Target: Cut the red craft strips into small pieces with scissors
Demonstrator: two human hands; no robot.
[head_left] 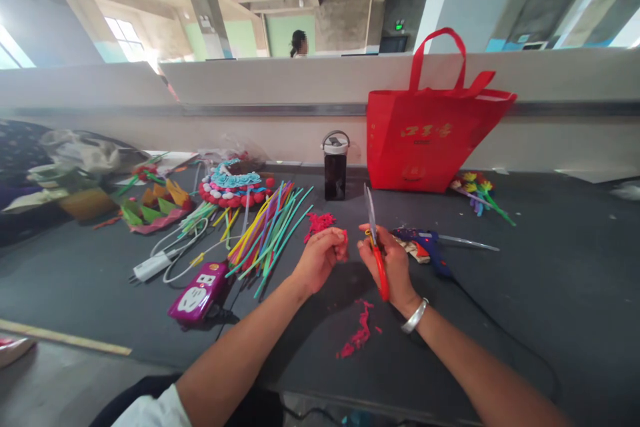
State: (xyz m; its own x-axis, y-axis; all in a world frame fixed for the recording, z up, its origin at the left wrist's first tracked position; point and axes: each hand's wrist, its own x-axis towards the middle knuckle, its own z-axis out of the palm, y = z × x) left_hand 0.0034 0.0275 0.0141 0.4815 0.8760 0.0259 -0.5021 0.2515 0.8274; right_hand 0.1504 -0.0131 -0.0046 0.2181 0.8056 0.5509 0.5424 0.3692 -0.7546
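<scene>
My left hand (320, 259) is closed, its fingertips pinching a small red piece (345, 234) of what may be paper or cloth. My right hand (393, 267) grips a pair of scissors (381, 273) with red handles, blades pointing up and away from me. A gap separates the scissors from the red piece. Just beyond my left hand lies a pile of red scraps (320, 223). Nearer to me, more red scraps (357, 333) are strewn on the dark table (310, 353). Right of my right hand rests a blue glue gun (433, 250).
Colourful straw-like sticks (270, 233), a purple power box (200, 293) and a white charger (153, 265) lie to the left. Behind stand a dark bottle (335, 170) and a red bag (435, 140). The glue gun's cord (500, 327) curves along the right. Someone's head (299, 43) shows beyond the partition.
</scene>
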